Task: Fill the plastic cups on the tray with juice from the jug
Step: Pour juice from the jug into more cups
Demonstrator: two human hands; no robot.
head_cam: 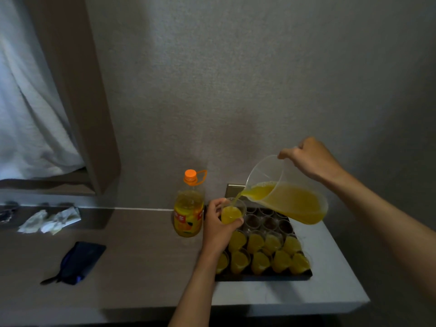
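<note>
My right hand grips the handle of a clear plastic jug, tilted left, with orange juice streaming from its spout. The stream falls into a clear plastic cup that my left hand holds above the back left corner of a dark tray. The cup is about half full. On the tray, the two front rows hold several cups filled with juice. The back rows hold several empty cups.
An orange-capped juice bottle stands just left of the tray, by my left hand. A dark pouch lies on the counter at the left. Crumpled white wrappers lie near the wall. The counter's edge runs just right of the tray.
</note>
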